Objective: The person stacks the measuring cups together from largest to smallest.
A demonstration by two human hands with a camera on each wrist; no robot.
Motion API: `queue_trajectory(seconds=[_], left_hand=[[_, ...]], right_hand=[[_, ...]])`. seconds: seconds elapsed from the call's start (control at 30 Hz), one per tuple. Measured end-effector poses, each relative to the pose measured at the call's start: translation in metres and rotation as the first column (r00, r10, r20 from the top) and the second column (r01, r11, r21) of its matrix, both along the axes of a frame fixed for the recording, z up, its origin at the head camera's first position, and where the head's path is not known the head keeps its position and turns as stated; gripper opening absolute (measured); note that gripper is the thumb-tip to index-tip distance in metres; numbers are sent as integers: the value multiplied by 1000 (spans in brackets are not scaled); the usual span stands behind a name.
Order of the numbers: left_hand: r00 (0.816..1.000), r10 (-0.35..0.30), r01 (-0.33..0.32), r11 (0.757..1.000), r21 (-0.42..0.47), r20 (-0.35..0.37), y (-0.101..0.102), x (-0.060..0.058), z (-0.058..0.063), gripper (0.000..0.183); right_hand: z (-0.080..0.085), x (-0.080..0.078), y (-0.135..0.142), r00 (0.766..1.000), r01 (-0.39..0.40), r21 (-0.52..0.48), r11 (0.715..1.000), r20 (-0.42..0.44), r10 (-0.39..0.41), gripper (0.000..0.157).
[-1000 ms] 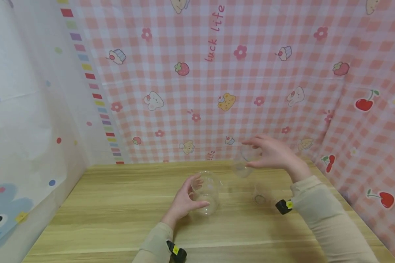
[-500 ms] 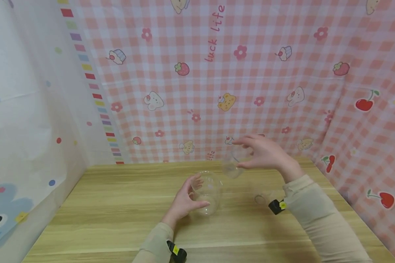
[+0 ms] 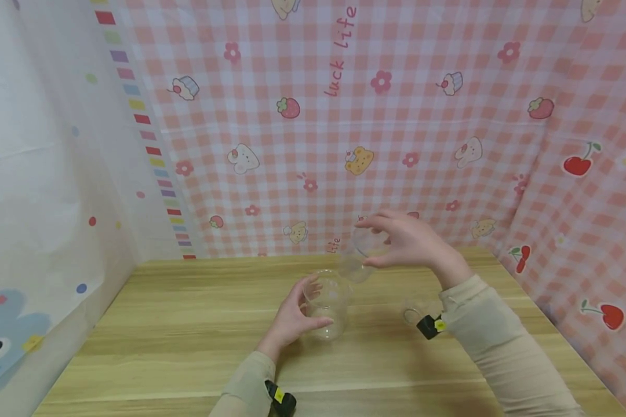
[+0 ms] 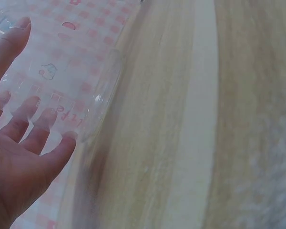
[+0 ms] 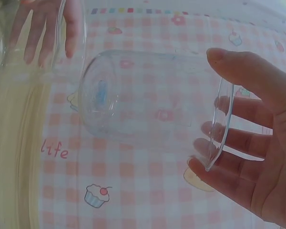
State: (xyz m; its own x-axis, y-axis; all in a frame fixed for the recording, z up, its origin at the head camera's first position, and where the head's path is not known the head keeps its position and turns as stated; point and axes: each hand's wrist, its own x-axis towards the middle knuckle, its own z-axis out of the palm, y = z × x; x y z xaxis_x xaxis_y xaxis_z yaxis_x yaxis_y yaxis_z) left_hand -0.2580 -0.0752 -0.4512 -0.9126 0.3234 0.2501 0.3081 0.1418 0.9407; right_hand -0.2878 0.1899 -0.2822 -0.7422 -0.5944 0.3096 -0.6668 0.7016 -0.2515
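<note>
A large clear beaker stands upright on the table. My left hand holds it from the left, thumb in front and fingers behind; its transparent wall shows beside the fingers in the left wrist view. My right hand grips a second clear beaker near its rim, thumb on one side and fingers on the other. That beaker is tilted in the air, its base pointing down and left, above and just right of the large beaker's mouth. Its outline is faint in the head view.
A smaller clear vessel stands on the wooden table, partly hidden by the black right wrist camera. A pink checked cloth hangs behind the table and along the right; a white dotted cloth hangs on the left.
My right hand has moved left with the tilted beaker, bringing it closer to the large beaker. The left hand and the large beaker have stayed in place.
</note>
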Motion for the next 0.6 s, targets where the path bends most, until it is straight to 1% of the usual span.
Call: queue_trajectory(seconds=[0.07,0.13,0.37,0.53,0.6], left_hand=[[1000,-1,1,1000,9,-4,0,3,4,89],[1000,0,1,1000,13,-6,0,4,5,88],[1000,8,-8,999,34,-4,-1,-17,-27,92],[1000,5,-5,999,34,3,0,-15,-24,92],[1000,2,-2,1000,29,3,0,-13,-20,91]], right_hand=[[0,1,-2,1000,-12,-7,1000,3,12,70],[0,1,-5,1000,-25,-14,1000,6,25,70],[0,2,-13,998,-61,-18,998,5,61,69],[-1,2,-20,998,-58,9,998,12,58,71],[-1,2,-23,998,-67,14,998,5,67,71]])
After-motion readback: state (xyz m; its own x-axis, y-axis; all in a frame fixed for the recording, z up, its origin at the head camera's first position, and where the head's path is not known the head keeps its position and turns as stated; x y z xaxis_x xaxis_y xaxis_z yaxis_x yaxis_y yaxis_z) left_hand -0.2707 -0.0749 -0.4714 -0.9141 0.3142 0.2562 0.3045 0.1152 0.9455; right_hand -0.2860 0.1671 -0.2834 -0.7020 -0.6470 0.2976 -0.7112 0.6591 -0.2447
